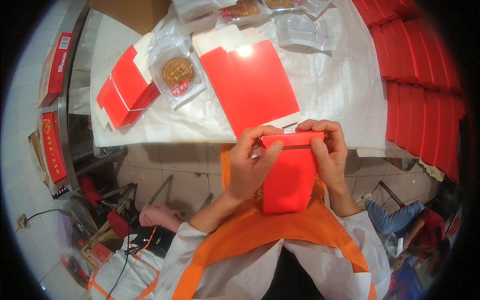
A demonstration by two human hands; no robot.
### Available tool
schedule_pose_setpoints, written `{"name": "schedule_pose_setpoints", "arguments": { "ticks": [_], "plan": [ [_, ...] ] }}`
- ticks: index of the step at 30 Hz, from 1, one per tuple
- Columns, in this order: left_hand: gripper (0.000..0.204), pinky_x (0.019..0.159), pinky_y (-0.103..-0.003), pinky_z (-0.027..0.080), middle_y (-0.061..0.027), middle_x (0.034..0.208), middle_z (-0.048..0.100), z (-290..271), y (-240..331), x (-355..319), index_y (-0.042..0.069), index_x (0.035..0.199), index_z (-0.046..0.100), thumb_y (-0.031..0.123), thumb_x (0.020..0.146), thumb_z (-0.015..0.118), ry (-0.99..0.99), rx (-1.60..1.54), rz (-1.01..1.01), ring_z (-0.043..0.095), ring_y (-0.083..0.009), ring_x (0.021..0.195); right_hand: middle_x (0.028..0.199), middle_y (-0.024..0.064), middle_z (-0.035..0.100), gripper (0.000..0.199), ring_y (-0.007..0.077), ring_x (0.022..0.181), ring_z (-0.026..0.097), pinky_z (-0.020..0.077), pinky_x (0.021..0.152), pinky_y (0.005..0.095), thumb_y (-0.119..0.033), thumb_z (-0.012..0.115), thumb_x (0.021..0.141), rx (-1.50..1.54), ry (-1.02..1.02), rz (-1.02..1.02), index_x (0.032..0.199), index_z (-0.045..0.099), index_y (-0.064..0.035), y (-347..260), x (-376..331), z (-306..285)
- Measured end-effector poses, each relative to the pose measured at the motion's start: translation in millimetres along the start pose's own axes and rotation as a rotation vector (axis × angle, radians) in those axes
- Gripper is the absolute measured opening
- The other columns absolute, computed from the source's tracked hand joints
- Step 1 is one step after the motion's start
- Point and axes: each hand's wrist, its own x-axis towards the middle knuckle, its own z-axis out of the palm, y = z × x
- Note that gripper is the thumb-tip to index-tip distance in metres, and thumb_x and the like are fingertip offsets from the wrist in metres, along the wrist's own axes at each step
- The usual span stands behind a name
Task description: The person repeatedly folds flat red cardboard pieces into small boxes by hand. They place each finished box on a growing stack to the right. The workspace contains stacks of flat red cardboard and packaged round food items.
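Close to my orange apron I hold a red cardboard box (290, 177) just off the table's front edge. My left hand (254, 159) grips its upper left corner, the thumb pressed on the front of the top flap. At the upper right corner my right hand (327, 150) pinches the same flap with thumb and fingers. A dark slit shows under the flap. Just beyond my hands lies a flat red carton (252, 82), its white flaps pointing away. A mooncake in a clear wrapper (178, 74) rests to its left.
Further left lies a bundle of red cartons (127, 90) with a white band. Wrapped mooncakes (245, 9) sit at the far edge of the white-covered table (340, 95). Rows of red boxes (417, 60) line the right side. A person (415, 220) sits at the lower right.
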Motion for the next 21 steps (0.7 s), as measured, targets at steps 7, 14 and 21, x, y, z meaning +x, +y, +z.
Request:
{"name": "schedule_pose_setpoints", "arguments": {
  "ticks": [7, 14, 21],
  "plan": [
    [0.011, 0.078, -0.025, 0.044, -0.0094, 0.095, 0.059, -8, -5, 8, -0.003, 0.092, 0.056, -0.003, 0.082, 0.051, -0.107, 0.184, 0.058, 0.055, -0.013, 0.087, 0.1, 0.0111, 0.055, 0.01, 0.0154, 0.095, 0.052, 0.0404, 0.086, 0.0288, 0.0, 0.043, 0.088, -0.038, -0.035, 0.065, 0.095, 0.05, 0.0012, 8, -1, -4],
    [0.011, 0.084, -0.028, 0.043, -0.0118, 0.096, 0.061, -10, -14, 2, -0.004, 0.088, 0.058, -0.006, 0.08, 0.051, -0.105, 0.131, 0.147, 0.057, -0.018, 0.093, 0.099, 0.0122, 0.057, 0.011, 0.0168, 0.098, 0.052, 0.0408, 0.087, 0.0295, -0.004, 0.042, 0.09, -0.011, -0.047, 0.028, 0.093, 0.052, 0.0017, 17, -5, -13],
    [0.014, 0.082, -0.027, 0.044, -0.0118, 0.1, 0.061, 4, -9, -3, -0.004, 0.092, 0.059, -0.003, 0.078, 0.057, -0.054, 0.172, -0.1, 0.056, -0.0157, 0.095, 0.121, 0.0115, 0.05, 0.017, 0.018, 0.101, 0.052, 0.0405, 0.087, 0.0286, -0.017, 0.055, 0.085, -0.416, -0.311, 0.03, 0.094, 0.056, -0.002, -3, -9, -51]
  ]
}}
